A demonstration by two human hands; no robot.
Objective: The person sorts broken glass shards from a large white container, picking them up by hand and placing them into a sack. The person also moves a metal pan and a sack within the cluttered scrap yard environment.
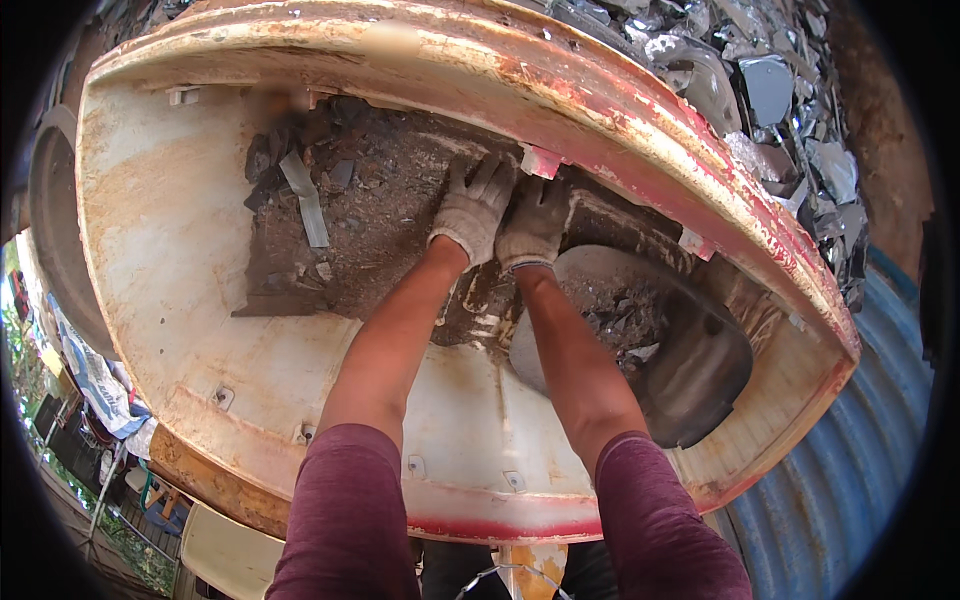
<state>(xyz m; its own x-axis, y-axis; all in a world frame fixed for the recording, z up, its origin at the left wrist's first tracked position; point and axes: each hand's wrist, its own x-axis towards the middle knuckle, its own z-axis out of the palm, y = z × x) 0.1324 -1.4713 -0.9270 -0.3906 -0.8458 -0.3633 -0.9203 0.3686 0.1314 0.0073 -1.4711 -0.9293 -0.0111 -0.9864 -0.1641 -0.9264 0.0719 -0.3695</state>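
Note:
My left hand point(470, 210), in a dirty off-white work glove, lies palm down with its fingers stretched forward. Beside it, my right hand point(534, 225) wears a darker, soiled glove, and its fingers also reach forward. Both press on the dark, dirt-covered floor of a large shallow shell point(165, 230), white inside, with a rusty red-and-white rim. Loose dark grit and broken shards point(370, 190) spread left of my hands. A pale flat strip point(306, 200) lies on that heap. Under my right forearm sits a rounded dark scoop-like tray point(700, 360) with grit and shards in it.
Beyond the far rim rises a pile of shiny, mirror-like broken pieces point(770, 90). Blue corrugated sheet point(840, 420) stands at the right. A round tub-like rim point(50, 230) is at the far left. The shell's raised edge surrounds my arms.

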